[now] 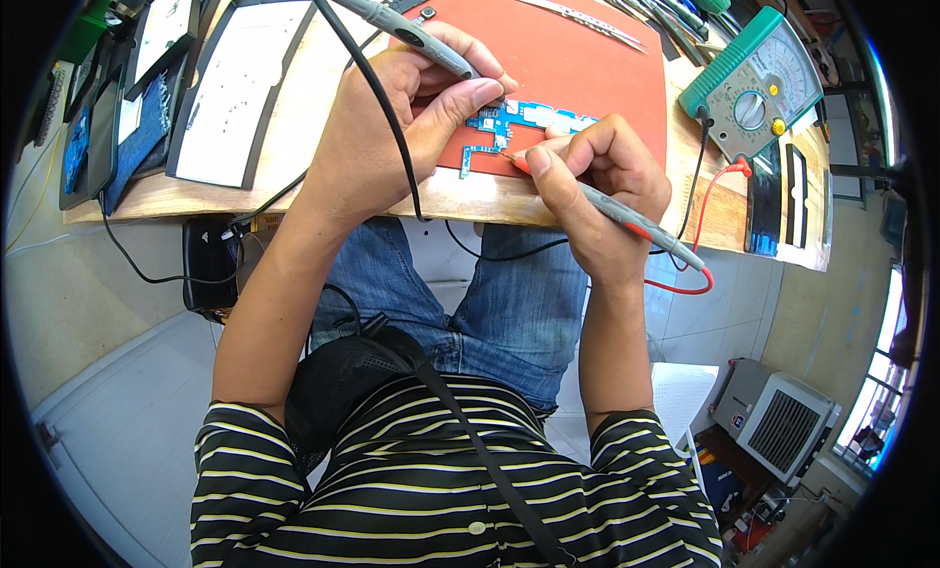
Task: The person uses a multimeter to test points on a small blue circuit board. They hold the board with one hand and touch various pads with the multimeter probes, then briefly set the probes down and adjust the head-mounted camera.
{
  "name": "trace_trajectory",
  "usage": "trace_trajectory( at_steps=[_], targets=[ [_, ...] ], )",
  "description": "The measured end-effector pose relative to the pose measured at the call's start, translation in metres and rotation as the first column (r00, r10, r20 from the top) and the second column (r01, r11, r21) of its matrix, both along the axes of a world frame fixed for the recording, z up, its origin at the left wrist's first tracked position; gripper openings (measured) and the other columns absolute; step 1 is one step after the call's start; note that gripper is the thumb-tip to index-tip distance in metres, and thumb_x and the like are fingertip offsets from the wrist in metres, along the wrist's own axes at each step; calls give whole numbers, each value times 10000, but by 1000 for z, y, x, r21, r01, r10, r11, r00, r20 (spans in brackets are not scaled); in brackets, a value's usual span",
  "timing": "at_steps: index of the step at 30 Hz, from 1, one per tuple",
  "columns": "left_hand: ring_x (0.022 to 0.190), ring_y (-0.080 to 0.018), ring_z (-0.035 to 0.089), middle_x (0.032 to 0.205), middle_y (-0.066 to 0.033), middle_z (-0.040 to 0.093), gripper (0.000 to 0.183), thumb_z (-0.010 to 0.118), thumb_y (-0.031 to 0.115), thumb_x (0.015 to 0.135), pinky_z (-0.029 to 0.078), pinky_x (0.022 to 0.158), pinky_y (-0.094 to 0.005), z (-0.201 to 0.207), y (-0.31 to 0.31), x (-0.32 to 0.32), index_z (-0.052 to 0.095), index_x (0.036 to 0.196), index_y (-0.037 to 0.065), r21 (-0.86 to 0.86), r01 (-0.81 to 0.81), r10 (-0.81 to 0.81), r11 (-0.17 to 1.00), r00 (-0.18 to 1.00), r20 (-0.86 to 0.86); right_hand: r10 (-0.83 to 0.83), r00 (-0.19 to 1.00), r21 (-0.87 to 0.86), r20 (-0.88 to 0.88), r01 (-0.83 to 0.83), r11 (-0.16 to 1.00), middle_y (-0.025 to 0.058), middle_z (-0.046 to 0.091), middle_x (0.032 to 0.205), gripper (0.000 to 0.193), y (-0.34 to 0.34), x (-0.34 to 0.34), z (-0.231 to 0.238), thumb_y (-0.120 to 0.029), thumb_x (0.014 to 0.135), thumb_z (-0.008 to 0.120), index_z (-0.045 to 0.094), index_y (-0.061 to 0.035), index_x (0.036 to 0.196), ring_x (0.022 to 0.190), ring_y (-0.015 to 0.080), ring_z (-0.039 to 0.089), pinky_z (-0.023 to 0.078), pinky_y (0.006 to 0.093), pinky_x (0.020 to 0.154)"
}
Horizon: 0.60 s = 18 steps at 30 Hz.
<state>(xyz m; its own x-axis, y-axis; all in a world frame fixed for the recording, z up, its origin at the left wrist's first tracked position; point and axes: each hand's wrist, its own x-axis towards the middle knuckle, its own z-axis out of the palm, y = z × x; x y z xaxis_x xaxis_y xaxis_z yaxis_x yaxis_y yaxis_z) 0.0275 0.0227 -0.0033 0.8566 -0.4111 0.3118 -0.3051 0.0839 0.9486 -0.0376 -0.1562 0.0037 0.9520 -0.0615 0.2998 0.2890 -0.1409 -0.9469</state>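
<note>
From the head camera, the left hand [392,127] pinches a grey test probe with a black lead [411,31] between thumb and forefinger; its fingers [468,96] are closed tight on the shaft, and the probe's tip comes down just past the thumb onto the upper edge of a blue circuit board [504,127]. The right hand [597,191] grips a second grey probe with a red tip and red lead [627,215] pen-fashion, fingers [548,166] curled snugly around it, the red tip touching the board's lower edge just ahead of the thumb. The board lies flat between the two sets of fingers, on a red work mat [587,59] that covers the wooden desk [294,191].

Beyond the right fingers, up and to the right, a green analogue multimeter [759,83] sits on the desk, and both leads run toward it. Metal tweezers [578,18] lie on the mat well above the fingers. To the left of the left fingers a white phone screen panel with a dark frame [240,88] rests on the desk, with more panels farther left. Below the desk edge show blue jeans [509,294] and a striped shirt [411,490].
</note>
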Motion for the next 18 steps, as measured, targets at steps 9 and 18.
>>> trace_trajectory(
  at_steps=[9,18],
  targets=[
    [933,-184,666,940,-149,678,97,577,12,915,546,857,-298,0,-1,0,558,1004,-22,-21,-24,24,999,1000,13,2,1000,1,-7,-2,1000,36,603,665,264,0,0,0,-2,801,705,467,-49,696,584,31,539,445,175,512],
    [931,-183,665,940,-151,678,101,578,13,915,546,854,-296,0,-2,0,555,1007,-22,-23,-30,30,999,1000,-8,20,1000,27,-14,-20,999,33,597,667,269,-1,0,0,7,798,706,465,-48,694,590,29,536,439,173,512]
  ],
)
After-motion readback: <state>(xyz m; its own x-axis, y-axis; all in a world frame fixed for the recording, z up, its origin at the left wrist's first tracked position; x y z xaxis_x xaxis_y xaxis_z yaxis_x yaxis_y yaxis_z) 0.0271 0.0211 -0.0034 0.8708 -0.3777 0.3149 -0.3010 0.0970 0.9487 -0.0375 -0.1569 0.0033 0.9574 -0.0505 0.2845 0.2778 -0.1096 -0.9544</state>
